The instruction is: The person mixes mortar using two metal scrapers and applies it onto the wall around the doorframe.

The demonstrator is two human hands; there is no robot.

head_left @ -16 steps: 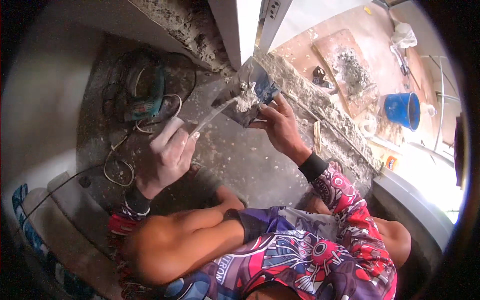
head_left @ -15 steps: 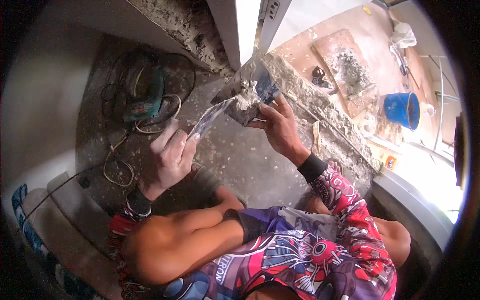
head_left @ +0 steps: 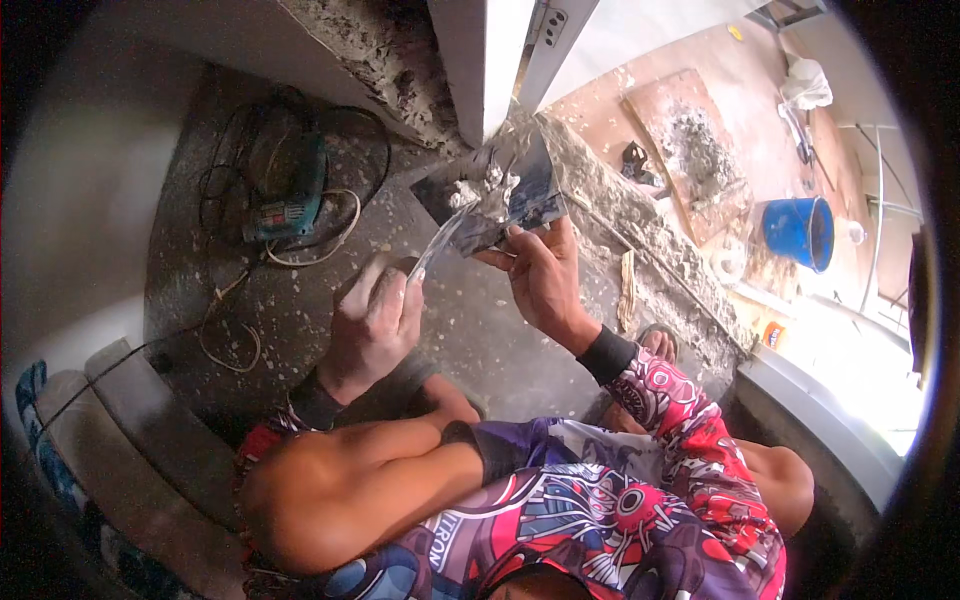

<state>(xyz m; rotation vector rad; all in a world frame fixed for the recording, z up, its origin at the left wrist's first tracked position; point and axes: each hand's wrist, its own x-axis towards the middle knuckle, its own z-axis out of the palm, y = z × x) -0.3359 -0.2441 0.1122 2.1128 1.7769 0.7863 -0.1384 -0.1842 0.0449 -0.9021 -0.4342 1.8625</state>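
Observation:
My left hand [head_left: 377, 318] is closed on a thin putty knife [head_left: 437, 247], held at a slant with its far end against a lump of wet grey mortar [head_left: 487, 192]. That mortar lies on a dark, flat square plate [head_left: 533, 180], which looks like a wide scraper or hawk. My right hand [head_left: 545, 275] pinches the plate's near edge between thumb and fingers. The plate is held just in front of the foot of a white door frame [head_left: 497, 60]. My left hand's fingertips are partly hidden behind its knuckles.
A teal power tool [head_left: 290, 200] with coiled cable lies on the speckled floor at the left. Rough broken mortar [head_left: 640, 240] runs along the threshold. Beyond it are a mortar-covered board [head_left: 655, 125] and a blue bucket [head_left: 797, 230]. My bent knees are close below.
My left hand has moved right and a little down with the putty knife, nearer the plate. My right hand has shifted slightly left and down, and the mortar lump on the plate has changed shape.

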